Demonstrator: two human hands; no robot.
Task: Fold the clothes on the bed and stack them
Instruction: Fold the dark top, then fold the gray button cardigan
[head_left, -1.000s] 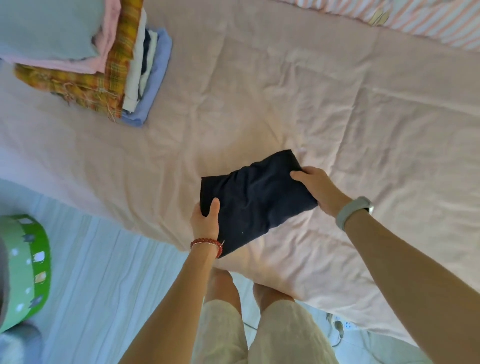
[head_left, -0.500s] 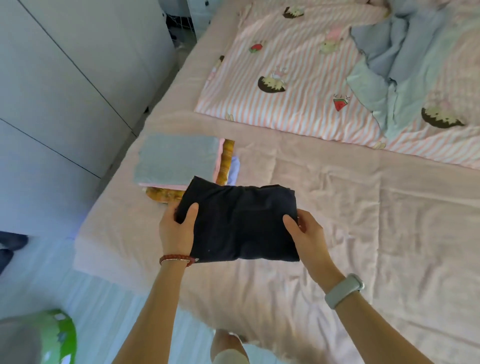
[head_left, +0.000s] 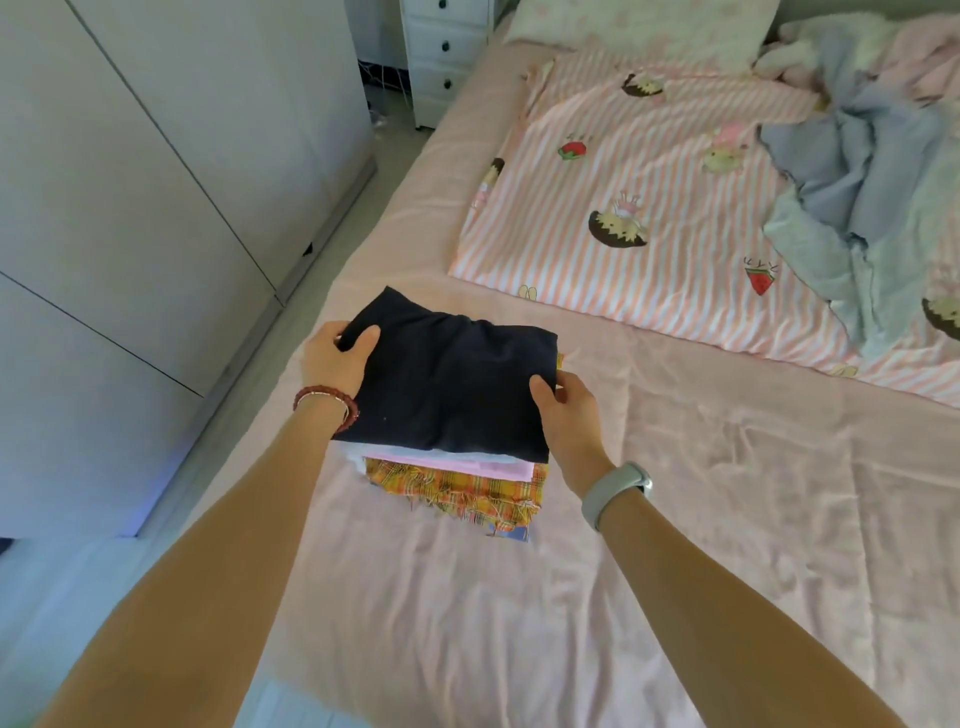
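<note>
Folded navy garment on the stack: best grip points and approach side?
Judging by its pose, take the navy garment at its two short ends, from left and right, thumbs on top. It lies flat and floppy across the stack, so two-sided support should keep the fold. The left hand and right hand grip it that way.

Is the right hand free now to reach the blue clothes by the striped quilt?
Probably not yet: the right hand grips the dark garment over the stack. The blue clothes lie far across the bed.
</note>
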